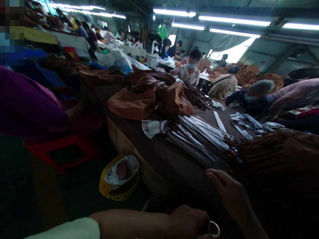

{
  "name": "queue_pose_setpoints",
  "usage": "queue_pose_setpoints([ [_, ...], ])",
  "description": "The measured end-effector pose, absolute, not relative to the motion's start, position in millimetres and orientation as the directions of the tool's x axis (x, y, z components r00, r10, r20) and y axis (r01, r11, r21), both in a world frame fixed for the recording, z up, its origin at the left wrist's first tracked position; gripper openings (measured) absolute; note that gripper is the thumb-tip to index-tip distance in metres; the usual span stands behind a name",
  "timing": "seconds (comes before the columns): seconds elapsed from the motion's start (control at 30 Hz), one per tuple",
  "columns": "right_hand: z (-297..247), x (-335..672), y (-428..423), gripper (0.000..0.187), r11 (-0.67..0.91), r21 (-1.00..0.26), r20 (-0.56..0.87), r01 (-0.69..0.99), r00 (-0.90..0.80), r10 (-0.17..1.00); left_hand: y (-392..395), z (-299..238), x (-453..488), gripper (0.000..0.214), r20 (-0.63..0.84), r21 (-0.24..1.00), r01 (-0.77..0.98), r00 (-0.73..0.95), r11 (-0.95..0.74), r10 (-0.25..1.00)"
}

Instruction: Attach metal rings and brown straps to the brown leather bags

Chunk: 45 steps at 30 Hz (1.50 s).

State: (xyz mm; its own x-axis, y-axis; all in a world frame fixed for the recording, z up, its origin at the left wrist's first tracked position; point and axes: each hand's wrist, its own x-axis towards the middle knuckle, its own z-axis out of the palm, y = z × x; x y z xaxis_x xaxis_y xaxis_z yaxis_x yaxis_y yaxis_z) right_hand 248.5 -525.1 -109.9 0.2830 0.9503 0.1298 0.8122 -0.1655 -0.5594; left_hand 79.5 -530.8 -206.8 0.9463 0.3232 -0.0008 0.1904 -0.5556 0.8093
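My left hand [190, 220] is at the bottom edge, its arm in a pale sleeve. It is closed in a fist around a dark piece with a metal ring [214, 229] showing beside the knuckles. My right hand [225, 189] lies just above it with fingers stretched out. It holds nothing, and its fingertips reach the near end of a bundle of plastic-wrapped brown straps [201, 141] on the dark table [159, 162]. A mass of brown material [281, 159] lies to the right of that hand.
Brown leather bags [149, 99] are piled further back on the table. A yellow bin with a white bag [119, 177] and a red stool [62, 152] stand on the floor at left. Other people work at the tables at right and behind.
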Motion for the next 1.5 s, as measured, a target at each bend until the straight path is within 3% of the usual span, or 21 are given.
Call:
queue_pose_setpoints([
  [0.1,-109.6,237.5,-457.4,0.028,-0.031,-0.172,0.199,0.985,0.066,0.978,-527.0,-222.0,88.6,0.040,-0.033,0.818,0.185,0.960,-0.545,0.277],
  [0.17,-115.2,233.8,-426.9,0.020,-0.034,-0.051,0.192,0.998,0.044,0.980,-524.2,-231.3,92.9,0.034,-0.066,0.802,0.209,0.962,-0.559,0.264],
  [0.37,-130.8,238.0,-409.7,0.015,-0.050,0.053,0.163,0.997,0.041,0.986,-512.8,-244.8,85.7,0.034,0.149,0.708,0.170,0.913,-0.686,0.379],
  [0.43,-131.3,242.2,-419.5,0.013,-0.049,0.027,0.146,0.998,0.044,0.988,-506.5,-237.1,73.5,0.035,0.198,0.685,0.168,0.893,-0.709,0.403],
  [0.53,-130.9,254.9,-441.3,0.022,-0.048,-0.203,0.092,0.978,0.068,0.993,-488.0,-210.3,46.8,0.036,0.292,0.742,0.157,0.800,-0.652,0.524],
  [0.67,-131.3,278.0,-472.6,0.030,-0.083,-0.535,0.090,0.841,0.154,0.984,-442.3,-166.9,17.0,0.037,0.149,0.924,0.283,0.353,-0.257,0.924],
  [0.7,-131.2,282.2,-479.3,0.030,-0.096,-0.577,0.075,0.811,0.170,0.983,-429.6,-159.0,14.3,0.043,0.128,0.942,0.271,0.255,-0.198,0.958],
  [0.77,-130.4,287.4,-490.6,0.029,-0.118,-0.626,0.020,0.771,0.167,0.986,-407.5,-149.1,15.8,0.052,0.139,0.967,0.183,0.214,-0.179,0.967],
  [0.93,-125.9,294.8,-509.5,0.031,-0.177,-0.629,-0.037,0.757,0.198,0.979,-387.0,-154.0,43.2,0.040,0.059,0.998,-0.029,0.432,-0.051,0.900],
  [1.1,-128.3,325.6,-523.9,0.039,-0.291,-0.558,-0.175,0.777,0.233,0.957,-389.0,-170.8,63.1,0.037,-0.077,0.979,-0.150,0.357,0.138,0.931],
  [1.2,-133.4,344.3,-530.2,0.038,-0.317,-0.509,-0.225,0.800,0.232,0.946,-388.7,-173.0,65.6,0.041,-0.174,0.948,-0.177,0.410,0.265,0.895],
  [1.3,-134.4,340.5,-530.2,0.042,-0.296,-0.449,-0.093,0.843,0.286,0.954,-390.6,-171.5,67.6,0.047,-0.216,0.923,-0.182,0.484,0.339,0.848],
  [1.4,-127.6,310.9,-521.6,0.044,-0.171,-0.400,0.092,0.901,0.225,0.970,-396.4,-169.3,72.3,0.053,-0.225,0.909,-0.188,0.532,0.373,0.816],
  [1.5,-113.9,277.0,-505.7,0.044,-0.056,-0.436,0.092,0.898,0.106,0.990,-404.9,-164.5,75.4,0.055,-0.166,0.921,-0.200,0.575,0.335,0.801],
])
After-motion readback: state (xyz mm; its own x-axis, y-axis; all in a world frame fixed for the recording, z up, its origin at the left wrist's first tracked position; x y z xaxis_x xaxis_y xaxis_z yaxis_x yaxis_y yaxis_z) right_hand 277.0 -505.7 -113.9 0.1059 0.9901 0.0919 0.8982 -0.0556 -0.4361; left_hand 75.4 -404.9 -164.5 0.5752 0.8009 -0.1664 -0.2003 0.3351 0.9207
